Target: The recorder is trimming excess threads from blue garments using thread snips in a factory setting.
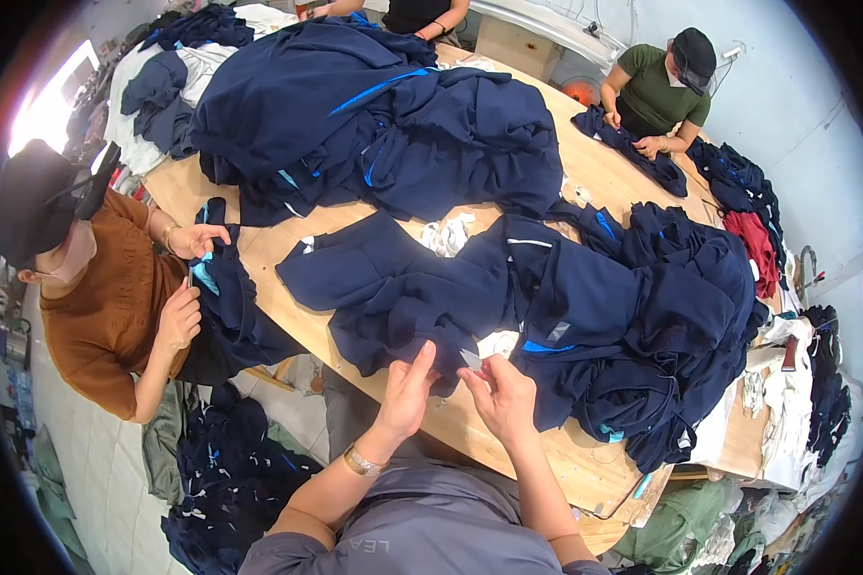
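Note:
A dark navy garment (408, 321) lies spread over the table's near edge in front of me. My left hand (406, 393) is closed at the garment's near edge, thumb pointing up, with the cloth against the fingers. My right hand (503, 398) is closed around a small tool with a pointed grey metal blade (471, 359); its handle is hidden in the fingers. The blade's tip points up and left, close to the cloth. Beside it lies a navy piece with a blue strip and a small grey patch (558, 332).
Large navy garment piles lie at the far side (355, 105) and right (681, 297) of the wooden table (302, 321). White scraps (447, 235) sit mid-table. A person in brown (115, 307) works at left, another in green (662, 91) at far right, a third at the back.

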A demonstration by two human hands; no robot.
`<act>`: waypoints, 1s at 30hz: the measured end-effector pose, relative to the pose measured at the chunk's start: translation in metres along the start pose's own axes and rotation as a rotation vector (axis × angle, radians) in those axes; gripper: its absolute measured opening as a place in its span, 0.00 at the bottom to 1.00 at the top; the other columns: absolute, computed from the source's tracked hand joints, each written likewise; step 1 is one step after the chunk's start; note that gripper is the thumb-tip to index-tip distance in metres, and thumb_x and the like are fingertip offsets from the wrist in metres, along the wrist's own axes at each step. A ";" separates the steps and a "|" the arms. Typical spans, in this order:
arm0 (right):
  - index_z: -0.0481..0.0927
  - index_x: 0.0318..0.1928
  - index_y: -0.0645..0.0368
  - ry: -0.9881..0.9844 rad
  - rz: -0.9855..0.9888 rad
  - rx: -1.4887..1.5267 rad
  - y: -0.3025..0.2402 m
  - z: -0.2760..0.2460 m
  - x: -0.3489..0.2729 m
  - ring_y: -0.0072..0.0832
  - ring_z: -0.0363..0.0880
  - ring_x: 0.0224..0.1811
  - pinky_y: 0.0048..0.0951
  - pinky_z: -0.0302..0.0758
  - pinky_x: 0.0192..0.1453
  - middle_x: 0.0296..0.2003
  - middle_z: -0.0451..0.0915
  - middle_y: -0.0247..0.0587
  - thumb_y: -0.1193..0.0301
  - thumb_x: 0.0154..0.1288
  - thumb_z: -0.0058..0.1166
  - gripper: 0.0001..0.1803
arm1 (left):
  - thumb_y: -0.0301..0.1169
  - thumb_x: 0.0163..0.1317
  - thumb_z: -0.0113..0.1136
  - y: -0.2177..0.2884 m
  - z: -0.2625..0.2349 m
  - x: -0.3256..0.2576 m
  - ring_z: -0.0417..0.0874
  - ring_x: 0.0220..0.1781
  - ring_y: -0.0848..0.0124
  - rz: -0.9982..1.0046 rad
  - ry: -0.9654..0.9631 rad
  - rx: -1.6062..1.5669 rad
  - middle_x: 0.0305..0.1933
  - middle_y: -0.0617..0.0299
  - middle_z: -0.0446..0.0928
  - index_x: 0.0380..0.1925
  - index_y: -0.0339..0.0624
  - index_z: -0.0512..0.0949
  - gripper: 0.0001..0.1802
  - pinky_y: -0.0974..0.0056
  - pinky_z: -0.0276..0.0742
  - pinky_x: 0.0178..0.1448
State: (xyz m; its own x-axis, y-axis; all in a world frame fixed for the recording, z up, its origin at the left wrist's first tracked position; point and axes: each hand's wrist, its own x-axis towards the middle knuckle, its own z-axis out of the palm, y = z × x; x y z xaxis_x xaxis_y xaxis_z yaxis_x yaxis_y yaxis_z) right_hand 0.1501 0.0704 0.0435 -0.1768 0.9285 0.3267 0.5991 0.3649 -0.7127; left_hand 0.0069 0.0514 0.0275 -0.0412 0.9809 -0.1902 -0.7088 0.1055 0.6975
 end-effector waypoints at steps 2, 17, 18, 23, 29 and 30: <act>0.71 0.24 0.62 -0.030 -0.026 -0.064 -0.001 -0.001 0.003 0.35 0.70 0.16 0.29 0.66 0.22 0.17 0.72 0.42 0.63 0.52 0.64 0.17 | 0.37 0.68 0.47 0.002 0.007 -0.002 0.75 0.42 0.79 0.011 0.014 0.025 0.40 0.67 0.78 0.37 0.40 0.78 0.14 0.70 0.69 0.48; 0.69 0.28 0.62 0.066 0.251 0.445 0.024 0.008 -0.001 0.21 0.68 0.18 0.25 0.64 0.22 0.17 0.70 0.34 0.62 0.63 0.55 0.17 | 0.38 0.67 0.50 -0.005 -0.001 -0.004 0.68 0.33 0.83 0.225 0.016 0.528 0.29 0.71 0.74 0.32 0.34 0.76 0.16 0.74 0.66 0.36; 0.69 0.28 0.62 0.065 0.251 0.446 0.023 0.010 -0.001 0.21 0.68 0.18 0.25 0.64 0.22 0.17 0.70 0.34 0.62 0.63 0.55 0.17 | 0.38 0.67 0.50 -0.004 -0.003 -0.004 0.69 0.34 0.83 0.218 0.011 0.621 0.30 0.70 0.75 0.33 0.33 0.76 0.17 0.73 0.67 0.37; 0.64 0.33 0.58 -0.036 0.266 0.646 0.017 0.015 0.005 0.16 0.63 0.33 0.16 0.61 0.37 0.32 0.69 0.32 0.69 0.60 0.58 0.14 | 0.39 0.65 0.52 -0.010 -0.007 -0.002 0.72 0.34 0.78 0.278 -0.016 0.640 0.32 0.64 0.76 0.36 0.33 0.76 0.16 0.70 0.69 0.38; 0.57 0.29 0.53 0.041 0.299 0.958 0.029 0.010 0.007 0.12 0.60 0.29 0.15 0.60 0.33 0.27 0.65 0.27 0.79 0.59 0.56 0.17 | 0.44 0.62 0.53 -0.004 -0.021 0.010 0.77 0.42 0.47 0.495 -0.081 1.211 0.40 0.46 0.78 0.38 0.34 0.76 0.21 0.54 0.72 0.47; 0.57 0.29 0.52 0.053 0.308 0.962 0.032 0.007 0.006 0.13 0.60 0.29 0.15 0.60 0.34 0.27 0.65 0.27 0.80 0.59 0.55 0.17 | 0.46 0.63 0.50 -0.010 -0.035 0.014 0.77 0.44 0.47 0.522 -0.015 1.323 0.41 0.45 0.77 0.38 0.34 0.76 0.22 0.53 0.72 0.48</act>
State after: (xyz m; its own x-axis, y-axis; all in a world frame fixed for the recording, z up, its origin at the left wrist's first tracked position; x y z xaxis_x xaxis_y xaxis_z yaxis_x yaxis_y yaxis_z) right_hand 0.1628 0.0881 0.0189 -0.0714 0.9959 0.0551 -0.2758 0.0334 -0.9606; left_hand -0.0107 0.0583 -0.0062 -0.0754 0.9548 0.2875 0.5562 -0.1990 0.8069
